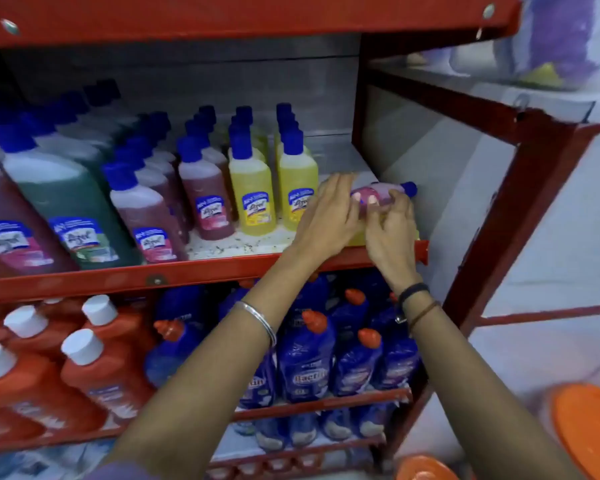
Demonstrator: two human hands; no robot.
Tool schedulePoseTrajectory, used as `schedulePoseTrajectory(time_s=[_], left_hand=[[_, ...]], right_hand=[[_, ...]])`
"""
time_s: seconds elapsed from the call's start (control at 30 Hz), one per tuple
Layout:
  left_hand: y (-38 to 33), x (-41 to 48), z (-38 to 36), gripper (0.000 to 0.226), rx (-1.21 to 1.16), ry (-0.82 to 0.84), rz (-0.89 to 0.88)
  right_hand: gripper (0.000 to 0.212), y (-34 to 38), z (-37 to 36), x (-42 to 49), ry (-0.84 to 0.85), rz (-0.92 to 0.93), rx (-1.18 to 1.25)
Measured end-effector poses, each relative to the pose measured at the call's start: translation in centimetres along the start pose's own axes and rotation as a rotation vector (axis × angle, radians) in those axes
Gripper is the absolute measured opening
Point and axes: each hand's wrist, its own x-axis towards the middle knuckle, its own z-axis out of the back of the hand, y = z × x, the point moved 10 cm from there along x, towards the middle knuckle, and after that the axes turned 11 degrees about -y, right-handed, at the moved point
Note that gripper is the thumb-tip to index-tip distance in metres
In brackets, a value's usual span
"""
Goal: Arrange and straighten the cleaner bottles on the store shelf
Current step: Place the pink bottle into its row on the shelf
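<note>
A small pink cleaner bottle (378, 192) with a blue cap lies on its side at the right end of the red shelf (201, 271), cap pointing right. My right hand (390, 230) grips it from the front, fingertips curled over its body. My left hand (329, 211) rests against its left end, fingers stretched flat. Just left stand two rows of yellow bottles (253, 188), then rows of dark red bottles (205, 199) and large green bottles (63, 202), all upright with blue caps.
The lower shelf holds orange bottles with white caps (84, 368) and dark blue bottles with orange caps (305, 358). A red upright frame (506, 216) bounds the shelf on the right. Orange plastic lids (589, 427) lie at the bottom right. Bare shelf space lies behind the pink bottle.
</note>
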Motion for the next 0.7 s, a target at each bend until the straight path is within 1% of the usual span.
schedulePoseTrajectory(time_s=[0.07, 0.17, 0.2, 0.27, 0.33, 0.43, 0.5, 0.53, 0.6, 0.67, 0.7], left_hand=[[0.6, 1.5, -2.9, 0.044, 0.128, 0.179, 0.052], [3.1, 2.9, -6.0, 0.043, 0.277, 0.431, 0.213], [3.4, 2.9, -6.7, 0.04, 0.295, 0.5, 0.249], [3.9, 3.1, -7.4, 0.034, 0.211, 0.556, 0.304], [4.1, 3.4, -7.2, 0.033, 0.117, 0.53, 0.325], [3.6, 3.5, -6.0, 0.044, 0.019, 0.435, 0.27], [3.3, 3.1, -4.6, 0.048, -0.095, 0.351, 0.283], [3.3, 2.8, -3.8, 0.05, -0.148, 0.31, 0.293], [3.5, 1.8, -1.9, 0.052, -0.217, 0.233, 0.302], [3.9, 0.5, 0.1, 0.053, -0.228, 0.168, 0.278], [4.1, -0.2, 1.2, 0.053, -0.221, 0.136, 0.26]], right_hand=[[0.039, -1.3, -0.6, 1.5, 0.045, -0.081, -0.067], [0.044, -3.6, -2.2, 3.0, 0.19, -0.226, -0.169], [0.043, -4.2, -2.7, 3.4, 0.23, -0.255, -0.185], [0.041, -4.5, -3.1, 3.8, 0.249, -0.268, -0.17], [0.037, -4.8, -3.3, 4.1, 0.219, -0.263, -0.112], [0.043, -5.4, -3.2, 3.7, 0.137, -0.377, 0.102], [0.033, -5.2, -3.2, 3.5, 0.116, -0.437, 0.279], [0.029, -4.8, -3.4, 3.4, 0.134, -0.455, 0.35], [0.032, -3.9, -4.0, 2.7, 0.196, -0.483, 0.474], [0.029, -2.5, -4.5, 1.7, 0.237, -0.45, 0.555], [0.026, -1.5, -4.8, 1.2, 0.253, -0.406, 0.555]])
